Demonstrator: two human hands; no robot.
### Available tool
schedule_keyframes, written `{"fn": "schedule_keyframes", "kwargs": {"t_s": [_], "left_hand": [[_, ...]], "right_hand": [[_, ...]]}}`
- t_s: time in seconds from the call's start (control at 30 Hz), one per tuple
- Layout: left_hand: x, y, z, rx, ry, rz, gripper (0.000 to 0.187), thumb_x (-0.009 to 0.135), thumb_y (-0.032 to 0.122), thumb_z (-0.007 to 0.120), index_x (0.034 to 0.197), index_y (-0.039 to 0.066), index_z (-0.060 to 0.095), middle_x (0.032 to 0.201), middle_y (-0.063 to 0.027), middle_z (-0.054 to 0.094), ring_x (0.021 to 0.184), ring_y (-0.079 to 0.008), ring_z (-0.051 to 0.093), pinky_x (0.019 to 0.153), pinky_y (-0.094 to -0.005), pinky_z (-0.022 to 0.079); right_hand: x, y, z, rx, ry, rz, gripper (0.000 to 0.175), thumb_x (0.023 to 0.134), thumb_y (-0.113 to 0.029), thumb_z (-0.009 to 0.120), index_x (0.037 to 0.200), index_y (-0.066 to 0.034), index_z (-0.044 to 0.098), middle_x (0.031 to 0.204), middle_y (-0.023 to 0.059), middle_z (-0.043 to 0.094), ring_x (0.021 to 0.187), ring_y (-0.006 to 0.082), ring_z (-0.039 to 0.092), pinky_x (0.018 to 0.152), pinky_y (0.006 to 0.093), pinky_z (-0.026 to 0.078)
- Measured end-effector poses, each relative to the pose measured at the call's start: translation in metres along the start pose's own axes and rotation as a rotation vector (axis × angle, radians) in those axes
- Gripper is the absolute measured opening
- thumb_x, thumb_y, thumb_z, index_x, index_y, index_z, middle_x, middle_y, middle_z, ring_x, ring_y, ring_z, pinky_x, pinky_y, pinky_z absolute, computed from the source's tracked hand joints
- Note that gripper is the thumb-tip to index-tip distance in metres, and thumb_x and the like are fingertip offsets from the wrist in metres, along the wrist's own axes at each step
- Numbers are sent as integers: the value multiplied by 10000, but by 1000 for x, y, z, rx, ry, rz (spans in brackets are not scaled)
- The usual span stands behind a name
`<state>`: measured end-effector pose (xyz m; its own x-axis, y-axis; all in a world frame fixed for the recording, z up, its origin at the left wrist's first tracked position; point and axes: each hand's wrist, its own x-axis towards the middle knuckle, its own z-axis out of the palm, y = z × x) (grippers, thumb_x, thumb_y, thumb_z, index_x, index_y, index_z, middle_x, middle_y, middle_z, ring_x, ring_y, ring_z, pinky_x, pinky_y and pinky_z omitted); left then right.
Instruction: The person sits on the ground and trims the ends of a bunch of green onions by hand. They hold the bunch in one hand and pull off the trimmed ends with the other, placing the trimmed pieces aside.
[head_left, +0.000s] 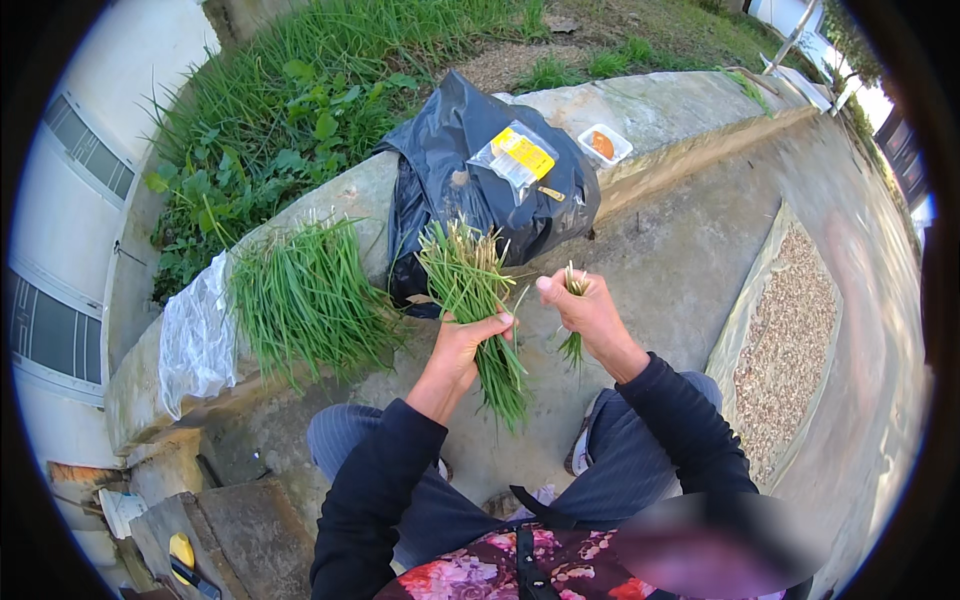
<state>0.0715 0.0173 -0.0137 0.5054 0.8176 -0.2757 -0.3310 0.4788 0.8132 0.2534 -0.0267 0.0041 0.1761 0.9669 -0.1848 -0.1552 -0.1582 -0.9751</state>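
My left hand (463, 346) is closed around a thick bunch of long green grass-like leaves (472, 274), its pale cut ends pointing away from me. To its right, my right hand (585, 304) grips a much smaller bunch of the same leaves (572, 349), pale ends up. The two bunches are apart. A large pile of green leaves (307, 300) lies on the low concrete wall to the left. Just beyond my hands, a black plastic bag (450, 150) rests on the wall, with a clear and yellow plastic packet (529, 154) on top.
A white tray (616, 152) with an orange-brown item stands on the concrete wall (667, 112). A clear plastic bag (199, 337) hangs over the wall at left. Small pale pieces (787, 345) are spread on a sheet at right. A yellow-and-black object (182, 555) lies on a slab at lower left.
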Motion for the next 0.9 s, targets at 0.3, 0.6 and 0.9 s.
{"fn": "schedule_keyframes", "kwargs": {"t_s": [0.3,0.6,0.9], "left_hand": [[0,1,-1,-13,-36,-83,162,734,8,693,871,-7,607,758,-104,646,646,-162,599,599,-281,480],[8,-3,-15,-68,198,-3,149,746,4,681,858,15,584,761,-92,633,650,-160,601,596,-273,483],[6,1,-10,-59,162,30,174,738,11,698,871,11,586,765,-82,636,673,-162,610,605,-266,483]], "right_hand": [[5,-11,-11,150,-6,-15,169,865,-186,640,884,-23,598,569,-78,416,435,11,290,404,188,212],[15,-32,-53,72,276,-350,151,867,-190,641,870,-40,627,626,-80,469,470,-5,320,414,176,240],[4,-30,-31,-62,-43,-148,206,871,-258,632,881,-52,643,649,-83,491,502,-6,347,434,169,260]]}}
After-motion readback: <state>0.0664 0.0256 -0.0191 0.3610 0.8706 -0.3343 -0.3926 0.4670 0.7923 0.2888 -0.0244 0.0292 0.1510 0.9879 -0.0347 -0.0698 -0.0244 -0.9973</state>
